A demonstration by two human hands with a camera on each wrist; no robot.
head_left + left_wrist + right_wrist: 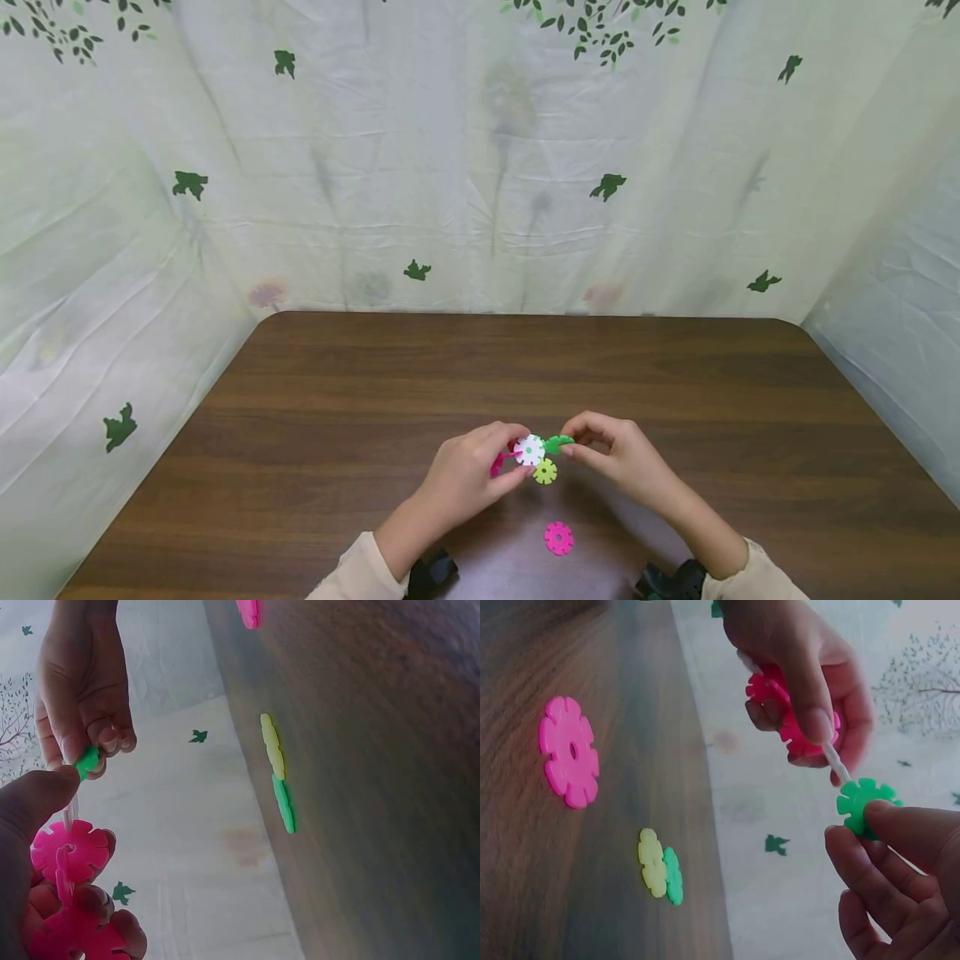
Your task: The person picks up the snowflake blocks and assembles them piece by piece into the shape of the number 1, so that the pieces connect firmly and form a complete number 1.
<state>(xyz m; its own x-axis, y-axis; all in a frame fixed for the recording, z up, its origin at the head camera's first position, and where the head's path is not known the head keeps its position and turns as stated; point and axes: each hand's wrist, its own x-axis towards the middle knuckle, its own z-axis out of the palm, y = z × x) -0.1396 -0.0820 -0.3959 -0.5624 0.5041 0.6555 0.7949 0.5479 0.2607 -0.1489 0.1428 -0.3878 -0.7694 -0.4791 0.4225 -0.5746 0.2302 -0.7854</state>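
Observation:
My left hand (480, 465) grips a joined piece of toothed plastic discs: a white disc (529, 450) and pink discs (71, 851). Opposite it, my right hand (618, 457) pinches a green disc (864, 804) between thumb and finger. The green disc meets the edge of the white one; how deep their slots engage, I cannot tell. Below the hands, a yellow disc (652, 862) and a second green disc (673, 875) lie against each other on the table. A loose pink disc (558, 538) lies nearer to me.
The brown wooden table (337, 400) extends around both hands. A pale curtain (450, 167) with green leaf and bird prints hangs behind it and along the sides. Black wrist devices (433, 573) sit at both cuffs.

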